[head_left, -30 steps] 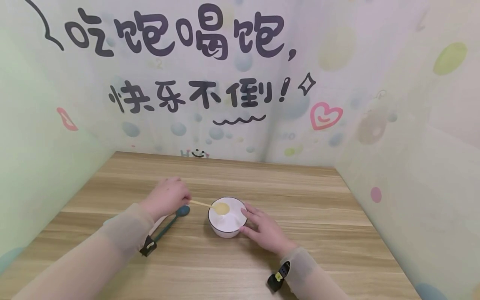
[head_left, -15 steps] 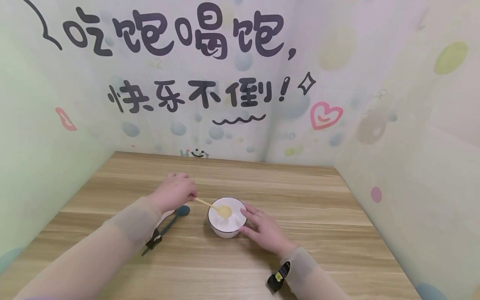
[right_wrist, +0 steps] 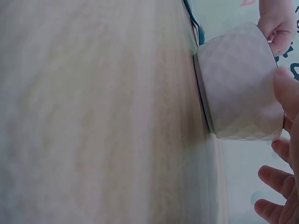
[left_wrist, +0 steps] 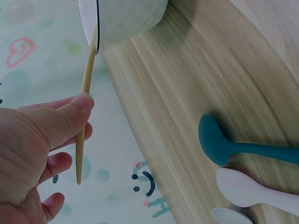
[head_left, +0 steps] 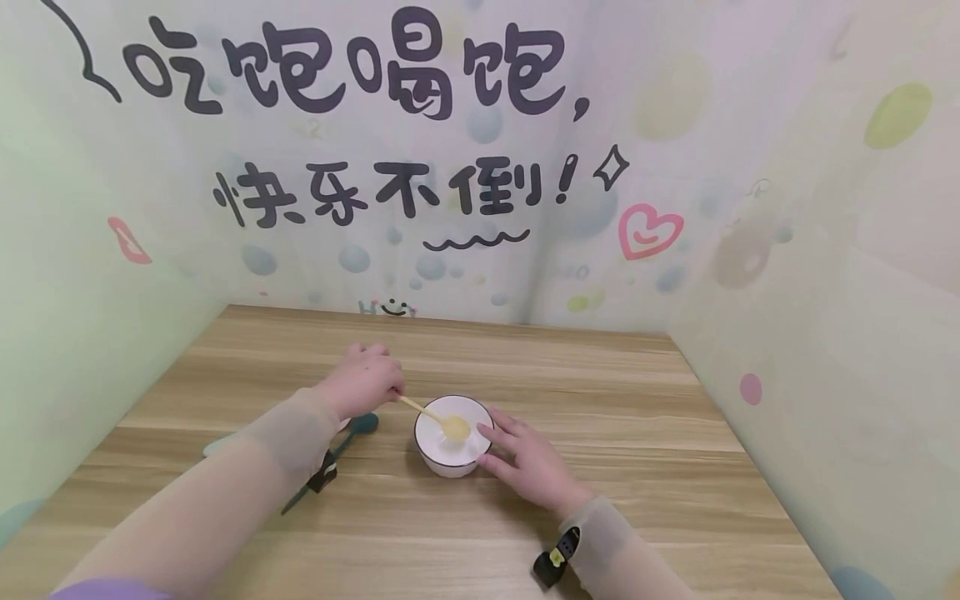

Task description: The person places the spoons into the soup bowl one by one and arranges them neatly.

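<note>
My left hand [head_left: 360, 383] pinches the handle of a yellow spoon [left_wrist: 88, 70] between thumb and fingers. The spoon's head lies inside a white bowl [head_left: 450, 468] with a dark rim, and its handle slants over the left side of the rim. On the bowl's right side, my right hand [head_left: 534, 467] holds the rim, with a finger over the inside and the thumb against the outer wall. In the right wrist view the faceted wall of the bowl [right_wrist: 238, 84] shows upright on the table. Nothing can be made out in the bowl besides the spoon.
Under the left forearm lie a teal ladle-like spoon [left_wrist: 215, 144], a pale pink spoon [left_wrist: 240, 189] and a lighter spoon [left_wrist: 231, 216]. The wood-grain table [head_left: 637, 450] ends at printed curtains [head_left: 555, 275] at the back and sides.
My left hand has moved right and slightly away, carrying the spoon's head from the bowl's left part toward its middle, the handle now steeper. The right hand and bowl stay put.
</note>
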Demonstrator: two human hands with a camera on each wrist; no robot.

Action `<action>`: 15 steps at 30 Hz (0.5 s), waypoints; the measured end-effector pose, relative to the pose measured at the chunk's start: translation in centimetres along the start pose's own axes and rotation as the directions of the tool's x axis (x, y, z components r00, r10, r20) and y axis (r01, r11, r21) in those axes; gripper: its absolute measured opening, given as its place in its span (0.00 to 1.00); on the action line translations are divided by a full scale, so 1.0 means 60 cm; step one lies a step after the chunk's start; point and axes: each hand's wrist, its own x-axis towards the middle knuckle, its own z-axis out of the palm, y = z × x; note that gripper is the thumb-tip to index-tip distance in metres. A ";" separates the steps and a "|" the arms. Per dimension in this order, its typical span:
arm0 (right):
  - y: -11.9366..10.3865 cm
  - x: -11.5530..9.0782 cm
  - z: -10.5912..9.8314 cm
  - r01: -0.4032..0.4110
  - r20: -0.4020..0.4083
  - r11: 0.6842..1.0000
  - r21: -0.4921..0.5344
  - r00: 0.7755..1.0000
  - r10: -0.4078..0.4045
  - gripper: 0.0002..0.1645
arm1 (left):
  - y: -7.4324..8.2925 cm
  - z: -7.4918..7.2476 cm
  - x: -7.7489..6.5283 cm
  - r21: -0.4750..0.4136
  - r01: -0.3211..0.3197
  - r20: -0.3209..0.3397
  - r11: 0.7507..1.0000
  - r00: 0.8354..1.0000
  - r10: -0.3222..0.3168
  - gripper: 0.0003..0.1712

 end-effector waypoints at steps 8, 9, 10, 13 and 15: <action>0.001 -0.004 0.001 0.006 -0.031 1.000 -0.024 0.999 -0.007 0.29 | 0.001 0.005 0.015 -0.013 0.042 0.031 0.999 0.999 -0.041 0.02; 0.001 -0.004 0.001 0.001 -0.028 1.000 -0.019 1.000 -0.001 0.29 | 0.001 0.005 0.016 -0.019 0.046 0.035 0.999 0.998 -0.045 0.02; 0.000 -0.005 0.000 -0.004 -0.026 1.000 -0.015 1.000 0.004 0.29 | 0.001 0.005 0.018 -0.026 0.047 0.040 0.999 0.998 -0.046 0.02; 0.000 -0.006 0.000 -0.007 -0.025 1.000 -0.010 1.000 0.007 0.28 | 0.000 0.004 0.022 -0.012 0.025 0.039 1.000 0.999 -0.025 0.02; -0.001 -0.006 -0.001 -0.008 -0.025 1.000 -0.011 1.000 0.008 0.28 | 0.000 0.003 0.024 0.001 -0.002 0.027 1.000 1.000 0.002 0.02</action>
